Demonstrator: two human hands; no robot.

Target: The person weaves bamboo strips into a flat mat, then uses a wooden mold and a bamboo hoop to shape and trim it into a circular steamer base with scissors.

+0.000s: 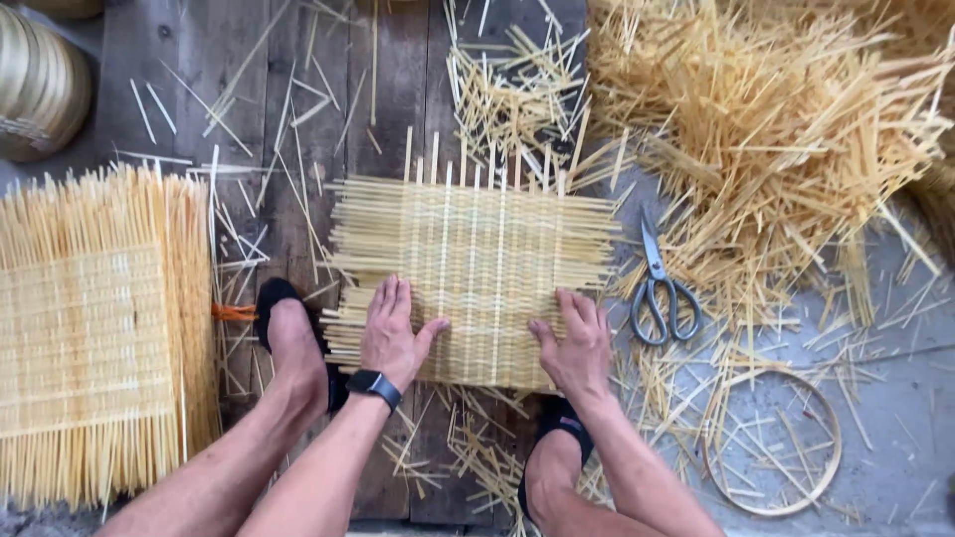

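Scissors (661, 289) lie beside a heap of loose strips (766, 129); a hoop (831, 467) lies below, finished mats (90, 338) stacked far left.

**A floor-level bamboo weaving workshop**

Work happens on worn grey wooden floorboards (298, 149) littered with offcuts. A big loose heap of pale yellow split-bamboo strips (766, 139) lies beside grey metal scissors (662, 288), a stack of finished square woven mats (95, 338) and a thin round bamboo hoop (831, 438).

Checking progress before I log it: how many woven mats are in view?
2. One woven mat lies under the left hand and right hand; a finished stack sits at the left, possibly hiding more mats beneath.
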